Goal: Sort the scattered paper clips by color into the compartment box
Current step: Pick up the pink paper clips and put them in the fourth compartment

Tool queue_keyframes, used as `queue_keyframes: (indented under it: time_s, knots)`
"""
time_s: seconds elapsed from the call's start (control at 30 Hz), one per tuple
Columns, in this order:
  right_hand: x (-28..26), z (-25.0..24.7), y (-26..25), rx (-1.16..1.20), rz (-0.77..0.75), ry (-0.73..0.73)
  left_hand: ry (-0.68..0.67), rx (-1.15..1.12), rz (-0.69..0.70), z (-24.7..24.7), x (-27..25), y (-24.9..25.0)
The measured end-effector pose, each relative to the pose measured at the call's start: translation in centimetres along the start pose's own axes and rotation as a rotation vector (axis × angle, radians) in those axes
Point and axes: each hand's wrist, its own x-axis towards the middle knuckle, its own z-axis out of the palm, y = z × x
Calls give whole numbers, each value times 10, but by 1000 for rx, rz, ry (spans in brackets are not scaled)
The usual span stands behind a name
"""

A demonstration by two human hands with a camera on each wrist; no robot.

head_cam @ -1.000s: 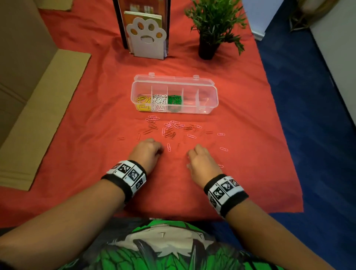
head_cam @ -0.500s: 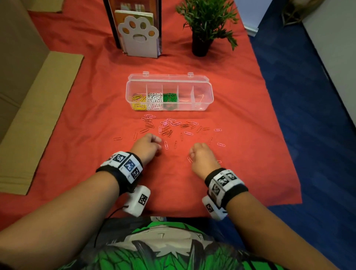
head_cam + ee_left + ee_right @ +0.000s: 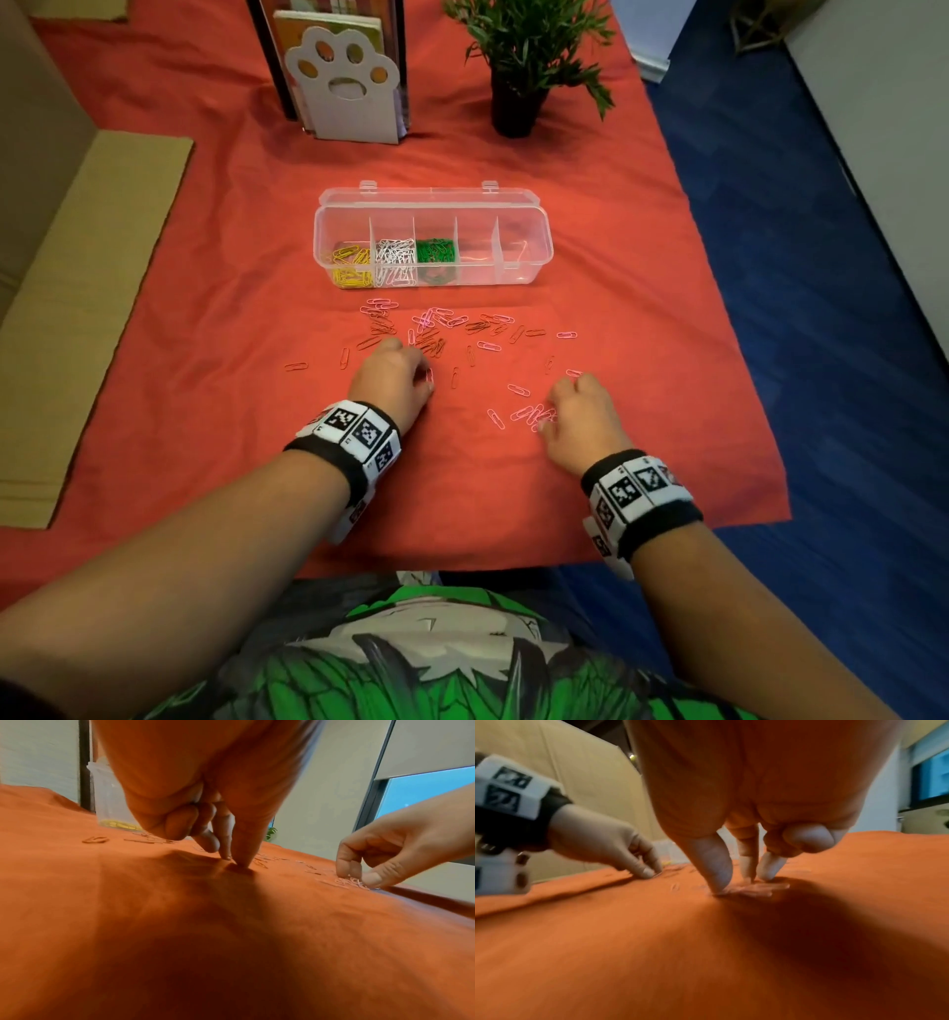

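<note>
A clear compartment box (image 3: 534,246) stands open on the red cloth, holding yellow clips (image 3: 352,262), white clips (image 3: 395,257) and green clips (image 3: 436,252) in its three left cells. Pink and dark paper clips (image 3: 436,329) lie scattered in front of it. My left hand (image 3: 427,377) (image 3: 235,862) has thumb and forefinger tips pressed together on the cloth, pinching a pink clip. My right hand (image 3: 544,419) (image 3: 736,884) curls thumb and fingers round a small pile of pink clips (image 3: 529,413) (image 3: 757,889) on the cloth.
A paw-shaped bookend (image 3: 349,87) with books and a potted plant (image 3: 518,67) stand behind the box. Flat cardboard (image 3: 87,288) lies at the left. The cloth's right edge (image 3: 760,411) drops to blue floor.
My right hand has moved right and raked several pink clips into a small pile under its fingers. My left hand has moved forward to the near edge of the scatter.
</note>
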Motion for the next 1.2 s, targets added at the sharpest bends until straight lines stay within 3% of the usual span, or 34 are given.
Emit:
queue_keyframes:
  time_s: [0.2, 0.33, 0.47, 0.57, 0.63, 0.7, 0.77, 0.8, 0.9, 0.97, 1.03, 1.2]
  knots:
    - [-5, 11, -18, -40, -119, 44, -42, -99, 10, -1, 0, 2]
    - [8, 10, -28, 69, -144, 40, -123, -368, -128, 2, 0, 8]
    - [24, -6, -27, 549, 46, -15, -254, -930, -449, -6, -3, 20]
    - [23, -20, -20, 1046, 176, -65, -378, -1243, -563, -16, -6, 25]
    - [21, -30, -15, 1391, 235, -109, -408, -1264, -560, -13, -6, 30]
    - [17, -36, -8, 1581, 273, -143, -372, -1075, -486, -3, -6, 36]
    - [14, -34, -2, 1493, 286, -152, -343, -818, -311, 10, -8, 40]
    - [12, -32, 1, 1334, 282, -150, -349, -653, -181, 16, -8, 41]
    - [8, -21, 11, 566, 191, -70, -318, -78, 160, 28, -8, 43]
    - [1, -15, 14, 233, 102, -10, -279, 31, 216, 31, -10, 47]
    - [-5, -4, 16, 69, 17, -11, -255, 80, 266, 36, -11, 47]
    - [-16, 9, 7, -74, -61, 41, -259, 172, 369, 40, -9, 51]
